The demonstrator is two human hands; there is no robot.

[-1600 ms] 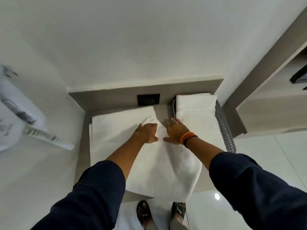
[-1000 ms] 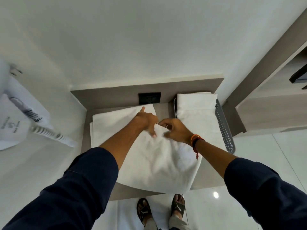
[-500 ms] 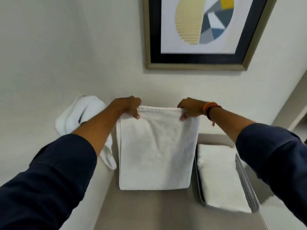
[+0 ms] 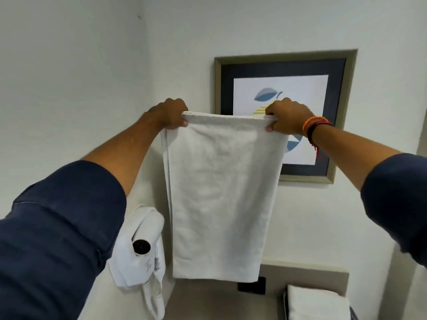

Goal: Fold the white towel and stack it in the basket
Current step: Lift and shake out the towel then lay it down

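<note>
A white towel (image 4: pixel 219 192), folded lengthwise, hangs straight down in the air in front of the wall. My left hand (image 4: pixel 172 115) pinches its top left corner and my right hand (image 4: pixel 287 117) pinches its top right corner, both raised at arm's length. The towel's bottom edge ends just above the grey counter (image 4: pixel 212 303). At the bottom right a dark basket (image 4: pixel 285 306) holds a folded white towel (image 4: pixel 316 303); only the basket's left rim and a corner show.
A white wall-mounted hair dryer (image 4: pixel 138 248) with its cord hangs at the lower left, close to the towel's left edge. A framed picture (image 4: pixel 284 65) hangs on the wall behind my right hand. A black socket (image 4: pixel 253 288) sits on the counter's back panel.
Both hands gripped the towel on the counter, lifted it clear and raised it higher. My view tilted up from the counter to the wall, and the towel now hangs full length.
</note>
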